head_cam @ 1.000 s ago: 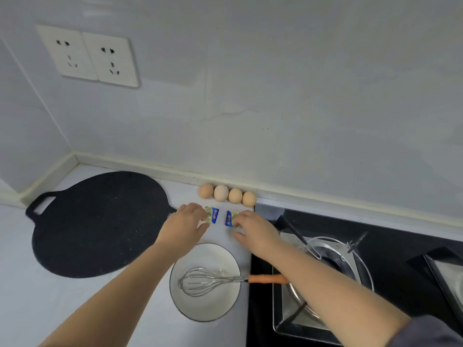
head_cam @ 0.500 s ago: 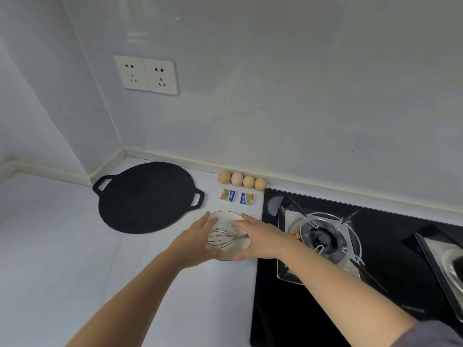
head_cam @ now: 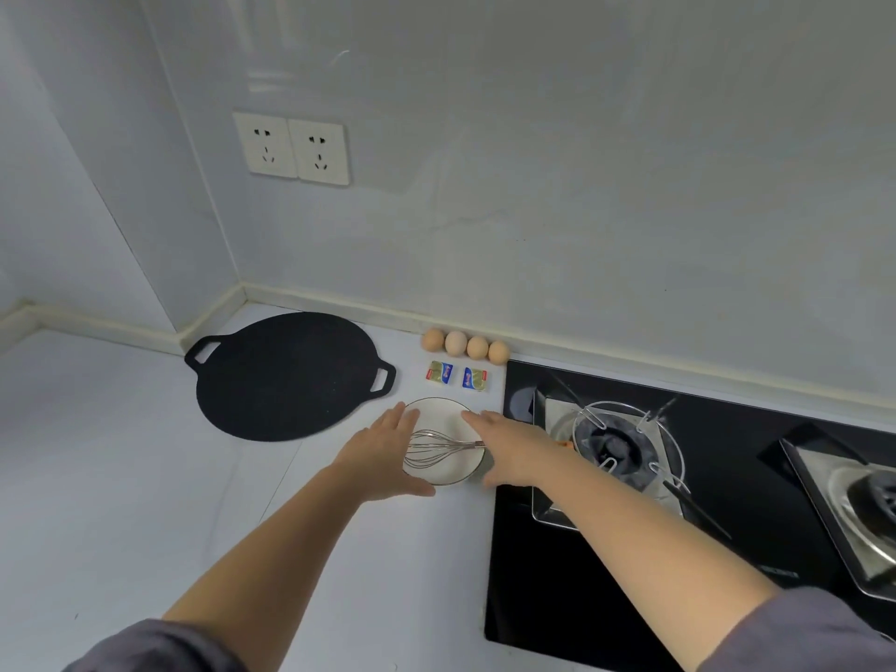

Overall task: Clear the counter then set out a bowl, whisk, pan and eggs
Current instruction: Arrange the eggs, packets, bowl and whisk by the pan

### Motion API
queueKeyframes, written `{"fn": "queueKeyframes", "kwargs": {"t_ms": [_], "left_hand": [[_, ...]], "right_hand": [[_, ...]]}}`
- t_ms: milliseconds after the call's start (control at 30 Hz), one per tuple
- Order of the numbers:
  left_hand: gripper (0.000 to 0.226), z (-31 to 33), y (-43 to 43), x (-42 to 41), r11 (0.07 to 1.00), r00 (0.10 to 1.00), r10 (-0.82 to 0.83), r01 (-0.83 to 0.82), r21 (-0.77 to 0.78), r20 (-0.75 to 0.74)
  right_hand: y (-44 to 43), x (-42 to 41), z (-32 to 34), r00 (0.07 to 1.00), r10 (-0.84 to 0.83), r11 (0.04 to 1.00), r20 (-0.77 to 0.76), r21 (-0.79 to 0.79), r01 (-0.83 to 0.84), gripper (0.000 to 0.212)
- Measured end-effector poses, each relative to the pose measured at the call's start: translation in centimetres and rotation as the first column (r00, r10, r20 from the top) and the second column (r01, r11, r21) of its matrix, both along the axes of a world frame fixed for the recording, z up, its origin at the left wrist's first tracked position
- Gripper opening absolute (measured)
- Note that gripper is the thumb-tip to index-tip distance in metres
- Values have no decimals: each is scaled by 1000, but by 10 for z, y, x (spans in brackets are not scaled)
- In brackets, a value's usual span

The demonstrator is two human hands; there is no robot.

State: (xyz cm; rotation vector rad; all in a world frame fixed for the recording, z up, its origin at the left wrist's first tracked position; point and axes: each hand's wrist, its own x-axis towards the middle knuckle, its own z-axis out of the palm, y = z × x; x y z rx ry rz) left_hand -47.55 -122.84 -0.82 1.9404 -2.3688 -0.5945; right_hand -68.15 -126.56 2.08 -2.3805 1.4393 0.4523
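Observation:
A white bowl (head_cam: 439,419) with a dark rim stands on the counter beside the hob. A wire whisk (head_cam: 431,448) lies in it, its handle mostly hidden under my right hand. My left hand (head_cam: 376,458) cups the bowl's left side and my right hand (head_cam: 514,448) cups its right side, fingers spread along the rim. A flat black pan (head_cam: 286,375) with two loop handles lies to the left. Several eggs (head_cam: 465,345) sit in a row against the wall.
Two small foil packets (head_cam: 440,371) (head_cam: 474,379) lie between the eggs and the bowl. A black gas hob (head_cam: 625,443) with a burner borders the bowl on the right. Wall sockets (head_cam: 291,147) sit above the pan. White counter stretches left and toward me.
My hands left the two foil packets and drew back to the bowl, one on each side. The camera view pulled back and shifted, showing more counter.

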Motion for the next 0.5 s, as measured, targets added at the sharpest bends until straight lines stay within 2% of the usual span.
{"fn": "queueKeyframes", "kwargs": {"t_ms": [133,200,367,433,500], "left_hand": [[112,-3,-4,-2,1000,1000,28,-28,14,-12],[113,-4,-4,-2,999,999,32,-32,8,-12],[111,1,1,-1,999,998,54,-54,6,-25],[105,6,8,-2,996,993,84,-86,-21,-84],[91,14,21,-5,985,979,112,-132,-110,-168]], "right_hand": [[-1,-6,-2,1000,-17,999,-6,-28,17,63],[-1,-6,-3,999,-35,999,4,-29,35,57],[4,-4,7,1000,-26,999,8,-30,26,64],[10,-6,14,999,-32,998,43,-61,35,65],[21,-9,24,988,-66,987,138,-136,85,63]]}}
